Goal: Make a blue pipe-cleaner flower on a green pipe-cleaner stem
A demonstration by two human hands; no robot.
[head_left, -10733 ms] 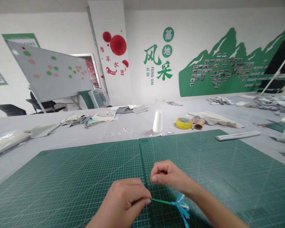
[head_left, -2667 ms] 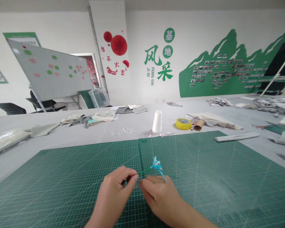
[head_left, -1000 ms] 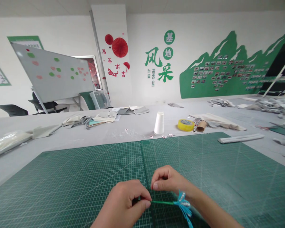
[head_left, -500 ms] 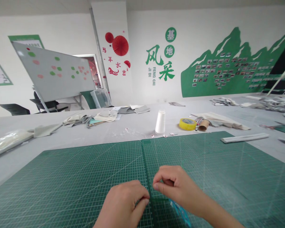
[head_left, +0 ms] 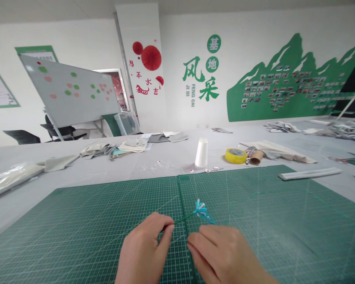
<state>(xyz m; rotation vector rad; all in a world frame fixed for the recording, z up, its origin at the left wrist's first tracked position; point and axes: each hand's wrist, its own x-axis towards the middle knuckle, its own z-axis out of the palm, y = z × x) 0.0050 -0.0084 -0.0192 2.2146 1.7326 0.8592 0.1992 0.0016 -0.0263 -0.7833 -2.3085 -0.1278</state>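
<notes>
- Left hand (head_left: 146, 244), lower centre: pinching a blue, white-speckled flower with thin green stem (head_left: 200, 209).
- Flower: tilted, right of lower centre.
- Right hand (head_left: 225, 250): curled; grip cannot be told.

blue flower (head_left: 202, 210): swung up, farther away | right fingers (head_left: 200, 241): lower

Near are one bare left hand (head_left: 146, 247) and one bare right hand (head_left: 225, 252), one blue beaded flower (head_left: 200, 209) on one thin green stem (head_left: 185, 217), and two green gridded cutting mats (head_left: 115, 221). Farther back: one white thread cone (head_left: 201, 153), one yellow tape roll (head_left: 237, 158), one brown cardboard tube (head_left: 257, 156). Far left, one large whiteboard (head_left: 83, 104); far wall, three red pleated paper fans (head_left: 151, 58).
</notes>
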